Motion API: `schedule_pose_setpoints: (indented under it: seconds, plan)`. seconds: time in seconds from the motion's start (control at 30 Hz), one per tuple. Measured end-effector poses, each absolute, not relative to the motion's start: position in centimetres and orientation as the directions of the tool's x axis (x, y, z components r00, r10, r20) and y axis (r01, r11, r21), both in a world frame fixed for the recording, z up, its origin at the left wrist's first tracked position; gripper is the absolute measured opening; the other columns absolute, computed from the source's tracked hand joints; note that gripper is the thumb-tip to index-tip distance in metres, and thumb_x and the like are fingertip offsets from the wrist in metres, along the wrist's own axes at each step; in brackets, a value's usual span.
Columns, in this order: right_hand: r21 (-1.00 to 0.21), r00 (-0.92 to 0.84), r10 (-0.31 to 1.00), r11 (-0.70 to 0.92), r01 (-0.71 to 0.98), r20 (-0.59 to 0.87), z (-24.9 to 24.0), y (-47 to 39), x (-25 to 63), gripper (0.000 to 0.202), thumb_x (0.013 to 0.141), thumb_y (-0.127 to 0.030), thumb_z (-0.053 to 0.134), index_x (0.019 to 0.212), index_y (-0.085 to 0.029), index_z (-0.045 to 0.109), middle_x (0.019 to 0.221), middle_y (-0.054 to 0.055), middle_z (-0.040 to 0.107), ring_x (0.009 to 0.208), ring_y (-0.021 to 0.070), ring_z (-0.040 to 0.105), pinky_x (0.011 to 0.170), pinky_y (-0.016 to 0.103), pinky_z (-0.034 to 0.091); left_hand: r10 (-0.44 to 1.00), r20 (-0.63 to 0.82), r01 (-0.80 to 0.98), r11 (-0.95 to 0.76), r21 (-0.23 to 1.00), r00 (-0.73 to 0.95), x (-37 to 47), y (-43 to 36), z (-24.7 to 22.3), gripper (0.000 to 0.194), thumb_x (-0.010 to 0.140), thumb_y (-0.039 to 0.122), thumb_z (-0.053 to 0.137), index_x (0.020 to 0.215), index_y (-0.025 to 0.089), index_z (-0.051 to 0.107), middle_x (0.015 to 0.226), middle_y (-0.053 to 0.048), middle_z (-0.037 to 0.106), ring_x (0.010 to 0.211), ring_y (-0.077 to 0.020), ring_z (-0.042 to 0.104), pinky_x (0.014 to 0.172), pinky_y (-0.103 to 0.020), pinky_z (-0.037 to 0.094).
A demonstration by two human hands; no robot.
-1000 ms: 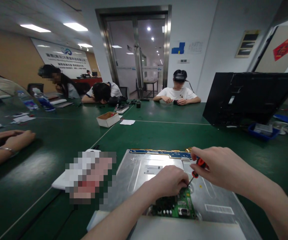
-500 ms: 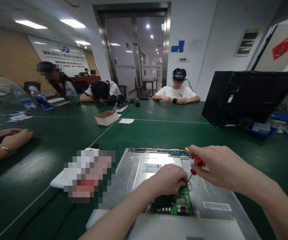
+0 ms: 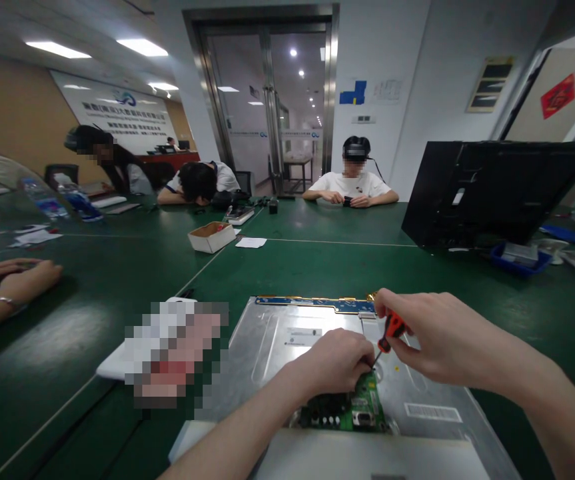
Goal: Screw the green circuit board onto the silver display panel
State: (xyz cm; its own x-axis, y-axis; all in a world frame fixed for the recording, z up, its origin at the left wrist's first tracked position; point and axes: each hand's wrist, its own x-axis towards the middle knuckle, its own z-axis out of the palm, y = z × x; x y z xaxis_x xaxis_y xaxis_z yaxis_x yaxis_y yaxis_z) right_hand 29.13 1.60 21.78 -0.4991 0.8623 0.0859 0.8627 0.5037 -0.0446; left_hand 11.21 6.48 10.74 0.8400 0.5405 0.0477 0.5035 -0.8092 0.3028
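My right hand grips a red-and-black screwdriver, tilted, its thin shaft running down to the upper corner of a green circuit board. At that same corner is my left hand, its fingers curled in beside the screwdriver's tip; what they pinch, if anything, is hidden. The board sits on a silver metal panel, partly covered by my left hand and forearm. A narrow blue circuit strip runs along the panel's far edge. Any screw under the tip is too small to make out.
Left of the panel lies a blurred-out white and pink item. Farther off stand an open small box, a black monitor and a blue tray. Another person's hands rest at the left; other people sit around the green table.
The screwdriver's handle has turned slightly within my right hand's fingers, showing more red. My left hand stays at the board's corner. The view has shifted a little.
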Motion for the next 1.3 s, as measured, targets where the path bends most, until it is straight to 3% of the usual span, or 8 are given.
schedule_pose_setpoints:
  seconds: [0.2, 0.37, 0.6, 0.7, 0.77, 0.97, 1.13, 1.3]
  plan:
    - [0.116, -0.430, 0.899, 0.419, 0.901, 0.090, 21.75, 1.98, 28.77, 0.021, 0.094, -0.044, 0.059, 0.090, -0.025, 0.066, 0.067, 0.004, 0.070, 0.060, 0.0237, 0.066, 0.050, 0.028, 0.019, 0.538, 0.035, 0.509, -0.815, 0.277, 0.842, 11.24, 6.56, 10.72, 0.013, 0.085, 0.012, 0.060, 0.083, 0.019, 0.071, 0.090, -0.005, 0.073, 0.080, -0.0198, 0.067, 0.065, -0.028, 0.042]
    - [0.016, -0.483, 0.872, 0.483, 0.876, 0.079, 22.13, 1.73, 28.84, 0.011, 0.087, -0.019, 0.060, 0.096, -0.024, 0.061, 0.077, 0.000, 0.072, 0.067, 0.0204, 0.068, 0.052, 0.027, 0.025, 0.516, 0.047, 0.485, -0.829, 0.279, 0.855, 11.28, 6.58, 10.78, 0.011, 0.084, 0.011, 0.062, 0.082, 0.019, 0.068, 0.086, -0.003, 0.072, 0.081, -0.0194, 0.067, 0.066, -0.028, 0.043]
    - [0.172, -0.396, 0.917, 0.382, 0.908, 0.051, 22.04, 1.90, 28.43, 0.019, 0.097, -0.039, 0.053, 0.096, -0.023, 0.062, 0.070, 0.005, 0.071, 0.062, 0.0247, 0.068, 0.049, 0.029, 0.016, 0.518, 0.043, 0.496, -0.838, 0.227, 0.855, 11.42, 6.49, 10.79, 0.012, 0.088, 0.013, 0.063, 0.078, 0.018, 0.068, 0.088, -0.004, 0.073, 0.082, -0.0191, 0.067, 0.067, -0.028, 0.043]
    - [0.096, -0.438, 0.895, 0.431, 0.897, 0.079, 21.97, 1.86, 28.45, 0.008, 0.091, -0.024, 0.057, 0.098, -0.022, 0.058, 0.073, 0.002, 0.071, 0.062, 0.0215, 0.067, 0.049, 0.028, 0.020, 0.513, 0.055, 0.497, -0.849, 0.180, 0.857, 11.57, 6.45, 10.63, 0.008, 0.089, 0.016, 0.065, 0.082, 0.018, 0.067, 0.089, -0.004, 0.073, 0.083, -0.0201, 0.068, 0.069, -0.029, 0.044]
    - [0.008, -0.474, 0.876, 0.475, 0.880, 0.090, 22.06, 1.69, 28.63, 0.017, 0.083, -0.018, 0.061, 0.099, -0.022, 0.056, 0.077, 0.000, 0.071, 0.065, 0.0204, 0.068, 0.051, 0.027, 0.025, 0.508, 0.067, 0.495, -0.856, 0.146, 0.859, 11.61, 6.42, 10.50, 0.005, 0.090, 0.018, 0.066, 0.085, 0.017, 0.066, 0.089, -0.004, 0.073, 0.084, -0.0209, 0.069, 0.070, -0.030, 0.044]
    - [0.095, -0.435, 0.897, 0.427, 0.899, 0.079, 22.14, 1.77, 28.61, 0.012, 0.094, -0.034, 0.058, 0.096, -0.023, 0.059, 0.072, 0.003, 0.071, 0.065, 0.0234, 0.068, 0.050, 0.028, 0.020, 0.499, 0.091, 0.487, -0.864, 0.132, 0.862, 11.45, 6.29, 10.60, 0.008, 0.090, 0.016, 0.066, 0.082, 0.018, 0.065, 0.091, -0.003, 0.073, 0.082, -0.0198, 0.069, 0.070, -0.031, 0.043]
    - [-0.013, -0.486, 0.870, 0.488, 0.873, 0.082, 22.25, 1.60, 28.72, 0.012, 0.084, -0.020, 0.062, 0.094, -0.023, 0.056, 0.078, 0.000, 0.071, 0.063, 0.0186, 0.064, 0.051, 0.027, 0.025, 0.497, 0.058, 0.484, -0.862, 0.149, 0.866, 11.47, 6.35, 10.80, 0.010, 0.089, 0.014, 0.067, 0.080, 0.019, 0.064, 0.086, -0.002, 0.072, 0.084, -0.0203, 0.068, 0.072, -0.032, 0.043]
    - [0.047, -0.484, 0.868, 0.482, 0.875, 0.112, 22.06, 1.69, 28.76, 0.013, 0.092, -0.037, 0.061, 0.091, -0.024, 0.060, 0.072, 0.002, 0.070, 0.063, 0.0212, 0.066, 0.051, 0.027, 0.022, 0.488, 0.038, 0.476, -0.864, 0.168, 0.872, 11.49, 6.36, 10.72, 0.012, 0.090, 0.012, 0.064, 0.080, 0.018, 0.063, 0.093, -0.004, 0.073, 0.089, -0.0222, 0.068, 0.076, -0.033, 0.044]
